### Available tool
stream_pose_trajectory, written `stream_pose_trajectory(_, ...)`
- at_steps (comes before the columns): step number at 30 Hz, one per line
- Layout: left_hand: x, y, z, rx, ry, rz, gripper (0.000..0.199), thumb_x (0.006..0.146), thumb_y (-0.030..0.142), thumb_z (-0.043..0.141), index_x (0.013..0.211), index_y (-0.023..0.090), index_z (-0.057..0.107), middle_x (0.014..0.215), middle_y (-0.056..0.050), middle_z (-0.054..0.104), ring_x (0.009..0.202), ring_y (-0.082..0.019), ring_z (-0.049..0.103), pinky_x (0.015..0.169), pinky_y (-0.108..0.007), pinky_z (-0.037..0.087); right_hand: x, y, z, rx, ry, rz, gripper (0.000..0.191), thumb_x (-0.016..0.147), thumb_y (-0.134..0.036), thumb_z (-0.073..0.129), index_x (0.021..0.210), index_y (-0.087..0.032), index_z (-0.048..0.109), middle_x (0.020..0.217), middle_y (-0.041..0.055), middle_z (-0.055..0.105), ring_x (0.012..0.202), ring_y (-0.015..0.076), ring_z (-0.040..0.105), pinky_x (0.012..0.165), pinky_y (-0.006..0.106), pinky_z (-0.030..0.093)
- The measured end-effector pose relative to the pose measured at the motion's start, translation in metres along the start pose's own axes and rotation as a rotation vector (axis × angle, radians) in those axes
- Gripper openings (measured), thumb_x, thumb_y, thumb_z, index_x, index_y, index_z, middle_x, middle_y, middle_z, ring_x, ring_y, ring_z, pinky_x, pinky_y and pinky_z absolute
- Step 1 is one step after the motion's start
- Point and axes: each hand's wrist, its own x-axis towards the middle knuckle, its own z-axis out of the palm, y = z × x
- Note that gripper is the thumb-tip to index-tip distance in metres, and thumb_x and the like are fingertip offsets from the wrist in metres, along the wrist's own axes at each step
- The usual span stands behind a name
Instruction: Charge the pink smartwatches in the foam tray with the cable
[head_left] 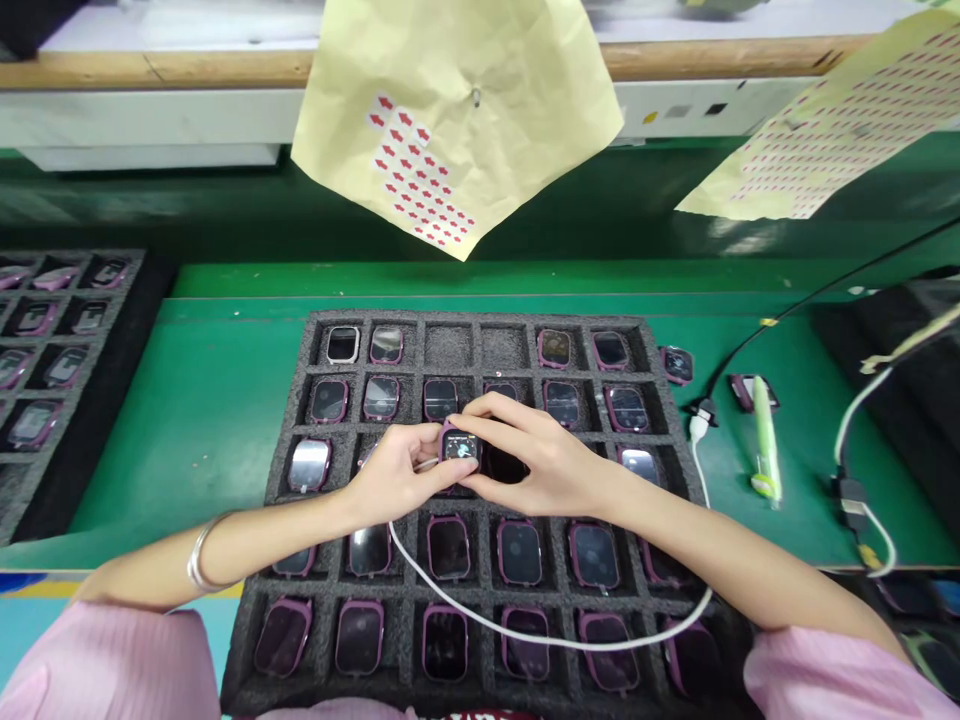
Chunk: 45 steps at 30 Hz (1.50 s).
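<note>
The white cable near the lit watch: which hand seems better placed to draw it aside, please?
Probably the left hand: the cable shows beside it; the right hand, farther off, also holds the lit watch.

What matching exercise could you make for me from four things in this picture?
Things:
1. Lit smartwatch
2. Silver bracelet
3. Yellow sticker sheets
4. Light-green tool

Places:
A. Hanging above the green tabletop
B. To the right of the black foam tray
C. Between the fingers of the left hand and right hand
D. Around the left forearm

Right pairs: 1-C, 2-D, 3-A, 4-B
</note>
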Motion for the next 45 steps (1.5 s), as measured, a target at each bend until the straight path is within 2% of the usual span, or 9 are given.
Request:
stream_pose_trajectory(7,0.004,0.001,-0.001,0.016,-0.023,0.066,0.031,0.085,0.042,0.059,0.101,0.015,0.06,0.087,-0.005,0.063,0.08,-0.019,0.058,0.073,-0.028,0.048,0.007,0.002,-0.017,0.008,0.008,0.044,0.038,0.082,-0.021,0.067,0.118,-0.016,0.057,0.104,0.0114,0.058,0.093,0.024,0.058,0.081,0.038,0.051)
stream_pose_trajectory(12,0.004,-0.001,-0.001,0.022,-0.022,0.041,0.041,0.081,0.042,0.064,0.113,0.019,0.056,0.084,-0.003,0.061,0.087,-0.021,0.058,0.078,-0.03,0.049,0.018,0.038,-0.05,-0.183,0.192,0.193,0.035,0.079,-0.029,0.072,0.11,-0.017,0.063,0.099,0.0086,0.061,0.092,0.0253,0.059,0.084,0.04,0.049)
stream_pose_trajectory(15,0.005,-0.003,0.0,0.005,-0.031,0.011,0.038,0.081,0.04,0.065,0.111,0.019,0.057,0.081,-0.003,0.061,0.091,-0.022,0.058,0.079,-0.031,0.049,0.019,0.058,-0.064,-0.383,0.039,0.302,0.036,0.08,-0.029,0.071,0.111,-0.013,0.062,0.099,0.0111,0.06,0.094,0.029,0.057,0.085,0.044,0.048)
stream_pose_trajectory(19,0.008,-0.004,0.0,-0.049,-0.032,0.019,0.029,0.08,0.037,0.066,0.101,0.018,0.062,0.08,-0.004,0.062,0.089,-0.022,0.058,0.075,-0.03,0.049,0.014,0.057,-0.089,-0.569,-0.133,0.288,0.041,0.087,-0.027,0.063,0.124,-0.012,0.056,0.113,0.0152,0.056,0.106,0.0317,0.053,0.091,0.046,0.045)
stream_pose_trajectory(24,0.011,0.001,0.0,-0.06,-0.08,-0.026,0.025,0.079,0.033,0.067,0.098,0.016,0.064,0.086,-0.005,0.064,0.091,-0.022,0.058,0.075,-0.028,0.047,-0.002,0.055,-0.109,-0.735,-0.323,0.474,0.03,0.082,-0.025,0.069,0.108,-0.01,0.065,0.098,0.0136,0.06,0.093,0.0318,0.059,0.079,0.041,0.05)
stream_pose_trajectory(29,0.012,0.009,-0.001,-0.032,-0.126,-0.032,0.024,0.078,0.026,0.067,0.098,0.014,0.062,0.092,-0.006,0.067,0.073,-0.014,0.056,0.064,-0.023,0.041,-0.011,0.07,-0.1,-0.758,-0.275,0.518,0.038,0.081,-0.033,0.071,0.108,-0.008,0.063,0.097,0.015,0.06,0.095,0.0347,0.058,0.077,0.043,0.051)
stream_pose_trajectory(35,0.013,0.012,-0.004,-0.017,-0.174,-0.043,0.027,0.074,0.024,0.07,0.096,0.013,0.059,0.094,-0.007,0.067,0.06,-0.009,0.047,0.057,-0.022,0.036,-0.005,0.025,-0.088,-0.509,0.128,0.355,0.029,0.079,-0.035,0.071,0.099,-0.015,0.063,0.101,0.0103,0.065,0.09,0.0282,0.063,0.082,0.04,0.051)
stream_pose_trajectory(40,0.011,0.01,-0.002,-0.043,-0.156,0.001,0.041,0.073,0.032,0.073,0.107,0.014,0.058,0.098,-0.006,0.065,0.085,-0.018,0.058,0.071,-0.026,0.043,0.003,-0.019,-0.033,-0.392,-0.045,0.102,0.036,0.084,-0.025,0.067,0.116,-0.011,0.056,0.11,0.0132,0.065,0.1,0.0288,0.061,0.086,0.043,0.048)
stream_pose_trajectory(45,0.011,0.003,0.0,-0.074,-0.059,0.057,0.033,0.081,0.032,0.065,0.107,0.012,0.058,0.097,-0.006,0.065,0.094,-0.02,0.059,0.083,-0.03,0.045,0.003,-0.012,-0.003,-0.44,-0.054,0.057,0.035,0.089,-0.018,0.059,0.121,-0.006,0.053,0.113,0.019,0.062,0.102,0.0305,0.059,0.084,0.046,0.05)
